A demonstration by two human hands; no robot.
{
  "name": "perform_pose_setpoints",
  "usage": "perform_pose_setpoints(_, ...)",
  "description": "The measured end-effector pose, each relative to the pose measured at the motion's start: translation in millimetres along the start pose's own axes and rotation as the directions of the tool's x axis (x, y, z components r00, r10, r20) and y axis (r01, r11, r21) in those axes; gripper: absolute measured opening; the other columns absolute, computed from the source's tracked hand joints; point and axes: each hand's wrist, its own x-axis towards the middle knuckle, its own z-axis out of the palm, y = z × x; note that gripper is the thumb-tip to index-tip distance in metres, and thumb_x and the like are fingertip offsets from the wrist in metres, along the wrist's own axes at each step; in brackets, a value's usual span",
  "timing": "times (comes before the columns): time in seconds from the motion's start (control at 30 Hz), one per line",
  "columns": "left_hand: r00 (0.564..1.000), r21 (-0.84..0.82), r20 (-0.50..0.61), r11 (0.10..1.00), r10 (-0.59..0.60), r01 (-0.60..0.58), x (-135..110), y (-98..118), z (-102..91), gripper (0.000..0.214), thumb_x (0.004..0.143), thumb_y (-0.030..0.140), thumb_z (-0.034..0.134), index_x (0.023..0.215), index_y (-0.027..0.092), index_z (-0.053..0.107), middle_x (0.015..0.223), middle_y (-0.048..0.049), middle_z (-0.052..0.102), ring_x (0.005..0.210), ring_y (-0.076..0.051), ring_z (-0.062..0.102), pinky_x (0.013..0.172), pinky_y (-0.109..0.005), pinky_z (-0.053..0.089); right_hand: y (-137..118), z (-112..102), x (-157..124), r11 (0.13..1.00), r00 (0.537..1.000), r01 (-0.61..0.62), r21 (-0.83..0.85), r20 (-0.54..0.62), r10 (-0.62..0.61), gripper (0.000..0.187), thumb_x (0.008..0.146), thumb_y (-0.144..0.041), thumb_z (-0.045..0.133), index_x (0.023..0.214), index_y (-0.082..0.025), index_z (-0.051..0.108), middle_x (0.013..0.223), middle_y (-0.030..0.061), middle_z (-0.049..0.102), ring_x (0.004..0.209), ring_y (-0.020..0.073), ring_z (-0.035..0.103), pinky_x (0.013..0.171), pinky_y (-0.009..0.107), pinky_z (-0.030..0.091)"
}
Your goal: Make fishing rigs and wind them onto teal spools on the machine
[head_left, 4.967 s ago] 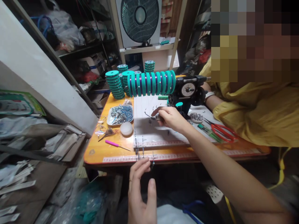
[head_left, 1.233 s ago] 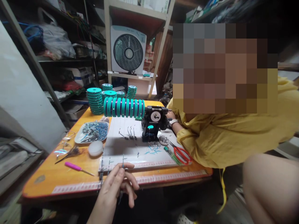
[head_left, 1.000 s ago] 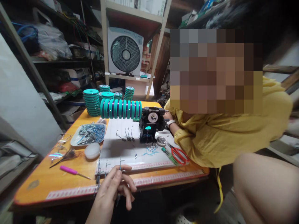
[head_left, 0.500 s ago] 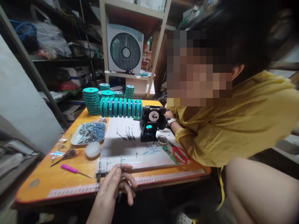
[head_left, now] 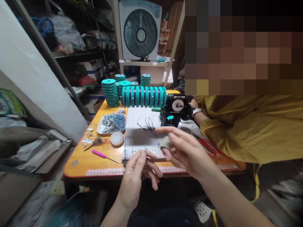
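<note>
My left hand (head_left: 137, 171) is at the table's front edge, thumb and index finger pinched on a thin bluish line piece (head_left: 146, 147) with a short crosspiece. Its other fingers curl loosely below. My right hand (head_left: 184, 148) hovers over the white board (head_left: 134, 138), fingers apart, index stretched toward a few black pieces with thin stems (head_left: 148, 127). A greyish-beige wrap (head_left: 165, 143) shows among its fingers; I cannot tell exactly how it sits. Similar thin line pieces (head_left: 125, 153) hang along the board's front edge, left of my left hand.
Behind stands a black winder (head_left: 175, 110) carrying a row of teal spools (head_left: 144, 96); stacked spools (head_left: 110, 93) are farther left. Around the board lie a tray of small metal parts (head_left: 111, 123), a round white lid (head_left: 116, 138), a pink-handled tool (head_left: 99, 154) and red scissors (head_left: 208, 146). A person in yellow (head_left: 248, 132) leans in.
My right hand has come into view from the right, reaching over the board. My left hand keeps its pinch. The whole view has shifted, with the table now farther right.
</note>
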Motion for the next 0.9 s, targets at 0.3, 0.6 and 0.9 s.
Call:
perform_pose_setpoints(0.3,0.999,-0.222,0.024,0.975,0.026,-0.02,3.5,-0.3,4.9,0.03,0.093,0.037,0.055,0.078,0.012,0.058,0.058,-0.0032,0.069,0.037,-0.01,0.059,0.038,-0.015,0.044,20.0,2.1,55.5,0.854,0.883,-0.393,0.341,0.398,0.248,0.041,0.098,-0.046,0.04,0.069,-0.017,0.045,0.056,-0.0001,0.064,0.025,0.0051,0.042,0.023,0.012,0.023)
perform_pose_setpoints(0.6,1.0,-0.335,-0.027,0.942,0.008,-0.016,-1.0,-2.2,13.0,0.03,0.09,0.038,0.06,0.076,0.012,0.06,0.052,-0.0005,0.067,0.039,-0.013,0.063,0.04,-0.015,0.049,24.4,20.7,51.1,0.815,0.94,-0.342,0.468,0.167,0.298,0.045,0.095,-0.046,0.044,0.061,-0.02,0.029,0.041,-0.0065,0.048,0.02,0.0056,0.034,0.02,0.014,0.018)
perform_pose_setpoints(0.9,0.996,-0.392,-0.013,0.917,-0.083,0.071,-14.8,-7.1,12.3,0.029,0.091,0.037,0.058,0.077,0.012,0.058,0.054,-0.0011,0.068,0.038,-0.013,0.063,0.047,-0.021,0.056,22.4,21.8,49.8,0.841,0.946,-0.323,0.434,0.121,0.301,0.046,0.098,-0.044,0.039,0.06,-0.019,0.03,0.04,-0.0059,0.047,0.019,0.0041,0.03,0.021,0.012,0.017)
